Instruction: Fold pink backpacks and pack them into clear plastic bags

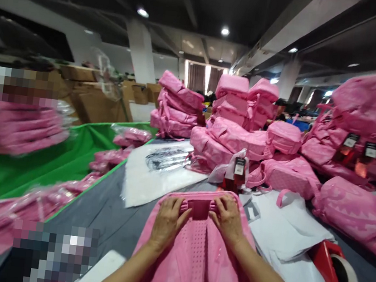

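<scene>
A pink backpack (194, 260) lies flat in front of me on the grey table (104, 208), back panel up. My left hand (166, 220) rests on its top left part, fingers curled over the top edge beside the handle. My right hand (228, 219) grips the top right part the same way. Both hands press on the fabric near the pink carry handle (199, 205).
Stacks of pink bags (238, 120) with hang tags (239, 166) fill the far side and the right. White plastic sheets (159, 174) lie on the table. A red tape dispenser (339, 278) sits at the right. A green surface (34, 168) with bagged pink items lies left; cardboard boxes stand behind.
</scene>
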Demonstrator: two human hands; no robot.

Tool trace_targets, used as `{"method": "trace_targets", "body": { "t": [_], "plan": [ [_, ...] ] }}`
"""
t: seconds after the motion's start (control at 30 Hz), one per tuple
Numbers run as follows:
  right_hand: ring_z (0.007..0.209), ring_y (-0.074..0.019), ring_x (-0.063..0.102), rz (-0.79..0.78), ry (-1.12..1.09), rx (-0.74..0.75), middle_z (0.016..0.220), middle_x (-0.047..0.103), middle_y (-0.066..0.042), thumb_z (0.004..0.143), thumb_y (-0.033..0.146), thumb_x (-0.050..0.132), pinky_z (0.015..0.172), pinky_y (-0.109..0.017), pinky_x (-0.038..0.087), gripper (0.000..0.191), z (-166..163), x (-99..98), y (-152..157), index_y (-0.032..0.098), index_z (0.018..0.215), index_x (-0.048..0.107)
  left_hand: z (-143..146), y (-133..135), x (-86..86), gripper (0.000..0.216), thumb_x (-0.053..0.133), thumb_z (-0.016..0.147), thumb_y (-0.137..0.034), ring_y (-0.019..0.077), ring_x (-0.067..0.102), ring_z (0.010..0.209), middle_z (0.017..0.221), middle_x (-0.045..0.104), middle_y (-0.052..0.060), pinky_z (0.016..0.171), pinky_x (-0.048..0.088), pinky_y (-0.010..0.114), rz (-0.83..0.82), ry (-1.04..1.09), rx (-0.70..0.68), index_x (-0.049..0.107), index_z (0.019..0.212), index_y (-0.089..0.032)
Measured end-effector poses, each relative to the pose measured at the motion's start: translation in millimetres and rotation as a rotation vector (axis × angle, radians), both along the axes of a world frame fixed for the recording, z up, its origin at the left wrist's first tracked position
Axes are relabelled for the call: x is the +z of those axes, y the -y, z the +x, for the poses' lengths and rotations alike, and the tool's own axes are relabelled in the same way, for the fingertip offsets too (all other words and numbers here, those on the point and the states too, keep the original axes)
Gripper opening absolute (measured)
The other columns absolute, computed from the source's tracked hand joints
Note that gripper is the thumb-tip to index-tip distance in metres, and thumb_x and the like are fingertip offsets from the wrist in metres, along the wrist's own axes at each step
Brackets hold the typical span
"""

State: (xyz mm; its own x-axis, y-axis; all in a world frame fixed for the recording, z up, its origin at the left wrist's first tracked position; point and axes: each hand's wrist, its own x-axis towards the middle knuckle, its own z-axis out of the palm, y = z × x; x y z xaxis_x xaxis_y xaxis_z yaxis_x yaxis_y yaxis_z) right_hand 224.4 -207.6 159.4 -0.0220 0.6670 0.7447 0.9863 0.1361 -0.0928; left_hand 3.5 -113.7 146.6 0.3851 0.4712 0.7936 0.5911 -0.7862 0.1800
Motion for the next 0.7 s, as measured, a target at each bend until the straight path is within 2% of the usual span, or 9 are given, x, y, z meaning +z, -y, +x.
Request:
{"method": "trace_targets", "body": {
  "t": [0.1,0.2,0.3,0.37,0.43,0.5,0.6,0.63,0.7],
  "plan": [
    [0.114,-0.0289,0.061,0.022,0.097,0.012,0.117,0.068,-0.013,0.093,0.022,0.067,0.099,-0.044,0.051,0.029,-1,-20.7,17,0.018,0.121,0.064,-14,22,-16.8,0.029,0.048,0.104,-0.039,0.0274,0.062,0.1,0.107,0.066,0.011,0.088,0.054,0.042,-0.012,-0.092,-0.045,0.059,0.119,-0.017],
    [0.101,-0.0263,0.065,-0.117,0.147,0.004,0.105,0.071,-0.011,0.093,0.024,0.067,0.091,-0.039,0.053,0.019,4,-25.4,24,0.018,0.112,0.066,-20,23,-25.0,0.025,0.047,0.105,-0.034,0.026,0.063,0.094,0.103,0.068,0.01,0.085,0.053,0.04,-0.045,-0.247,-0.069,0.062,0.112,-0.017],
    [0.09,-0.0249,0.066,-0.412,0.138,-0.057,0.094,0.071,-0.009,0.093,0.031,0.071,0.081,-0.035,0.051,0.013,3,-12.9,4,0.02,0.099,0.068,-5,-7,-21.6,0.025,0.047,0.105,-0.033,0.0252,0.063,0.09,0.096,0.068,0.009,0.083,0.051,0.039,-0.219,-0.46,-0.094,0.067,0.1,-0.018],
    [0.087,-0.0256,0.067,-0.6,0.121,-0.126,0.09,0.072,-0.01,0.093,0.039,0.073,0.077,-0.034,0.049,0.02,2,-4.4,-24,0.019,0.094,0.069,16,-38,-16.5,0.03,0.045,0.104,-0.029,0.0269,0.064,0.091,0.093,0.069,0.011,0.085,0.05,0.041,-0.356,-0.585,-0.074,0.068,0.093,-0.016],
    [0.088,-0.0276,0.067,-0.693,0.111,-0.183,0.092,0.072,-0.013,0.092,0.048,0.072,0.077,-0.035,0.047,0.032,4,-2.0,-54,0.016,0.096,0.069,37,-66,-11.3,0.036,0.039,0.104,-0.025,0.0301,0.065,0.094,0.092,0.07,0.016,0.089,0.049,0.045,-0.423,-0.647,-0.034,0.07,0.091,-0.012],
    [0.095,-0.0303,0.065,-0.699,0.099,-0.206,0.1,0.071,-0.018,0.093,0.054,0.068,0.083,-0.038,0.046,0.043,9,-5.9,-76,0.012,0.102,0.068,47,-80,-5.7,0.039,0.037,0.104,-0.024,0.0318,0.066,0.097,0.094,0.071,0.019,0.091,0.049,0.046,-0.429,-0.665,-0.032,0.072,0.1,-0.009],
    [0.103,-0.0315,0.061,-0.682,0.078,-0.178,0.109,0.068,-0.018,0.096,0.062,0.059,0.091,-0.042,0.044,0.052,20,-17.5,-88,0.012,0.108,0.065,42,-61,0.6,0.039,0.046,0.102,-0.035,0.0331,0.063,0.117,0.121,0.07,0.019,0.099,0.048,0.046,-0.427,-0.675,-0.089,0.066,0.129,-0.015],
    [0.104,-0.0313,0.06,-0.679,0.072,-0.168,0.11,0.067,-0.017,0.096,0.064,0.057,0.093,-0.042,0.044,0.053,23,-20.9,-88,0.013,0.11,0.064,38,-45,0.8,0.047,0.048,0.101,-0.042,0.0354,0.057,0.129,0.137,0.064,0.019,0.104,0.045,0.049,-0.443,-0.651,-0.1,0.059,0.14,-0.02],
    [0.107,-0.0309,0.059,-0.679,0.064,-0.159,0.113,0.066,-0.016,0.097,0.065,0.055,0.095,-0.043,0.044,0.055,25,-24.5,-85,0.013,0.112,0.062,34,-9,-1.8,0.069,0.046,0.098,-0.062,0.0421,0.035,0.149,0.161,0.041,0.018,0.112,0.036,0.061,-0.518,-0.59,-0.109,0.04,0.156,-0.026]
  ]
}}
